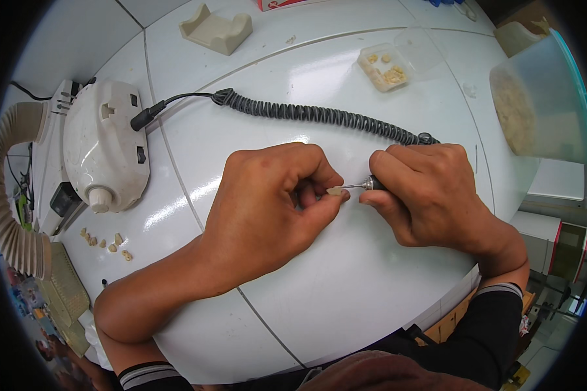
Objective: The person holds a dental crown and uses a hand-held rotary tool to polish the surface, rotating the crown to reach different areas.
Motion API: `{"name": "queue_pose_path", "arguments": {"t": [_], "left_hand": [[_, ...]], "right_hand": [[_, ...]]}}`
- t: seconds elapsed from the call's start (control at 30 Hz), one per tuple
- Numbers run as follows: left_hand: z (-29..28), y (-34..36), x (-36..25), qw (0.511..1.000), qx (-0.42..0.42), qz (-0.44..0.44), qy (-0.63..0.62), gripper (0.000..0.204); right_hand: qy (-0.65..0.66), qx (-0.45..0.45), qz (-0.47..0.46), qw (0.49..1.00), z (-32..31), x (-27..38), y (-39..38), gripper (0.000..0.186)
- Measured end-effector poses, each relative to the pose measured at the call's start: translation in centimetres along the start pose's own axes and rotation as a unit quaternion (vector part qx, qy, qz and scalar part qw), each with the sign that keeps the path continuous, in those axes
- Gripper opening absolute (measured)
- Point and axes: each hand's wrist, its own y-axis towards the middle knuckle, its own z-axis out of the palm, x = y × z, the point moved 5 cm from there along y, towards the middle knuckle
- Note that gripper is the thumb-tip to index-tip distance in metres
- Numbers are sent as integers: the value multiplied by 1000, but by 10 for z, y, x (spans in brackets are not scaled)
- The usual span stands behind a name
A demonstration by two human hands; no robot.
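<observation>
In the middle, my left hand pinches a small pale, tooth-like piece between thumb and fingertips. My right hand is closed around a dark rotary handpiece with a metal collar. Its thin bit reaches leftward to the pale piece. A black coiled cord runs from a white control box at the left to behind my right hand. Several small pale pieces lie left of my left forearm. An open small plastic box holding similar pieces sits beyond my right hand.
A beige plastic stand is at the back of the white tiled table. A teal-rimmed translucent tub with pale contents stands at the right. A ribbed hose curves along the left edge, and part of another person shows lower left.
</observation>
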Motion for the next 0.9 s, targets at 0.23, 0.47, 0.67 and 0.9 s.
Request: {"name": "queue_pose_path", "arguments": {"t": [0.23,0.47,0.67,0.9], "left_hand": [[-1,0,2,1000,-2,-6,-18,12],[0,0,3,1000,-2,-3,-14,12],[-1,-1,1,1000,-6,17,-2,12],[-1,0,2,1000,11,7,-20,11]], "right_hand": [[-3,-2,-5,1000,0,1,0,38],[-10,0,4,1000,0,2,1,37],[-12,-4,9,1000,0,2,0,36],[-3,9,12,1000,-1,1,0,37]]}}
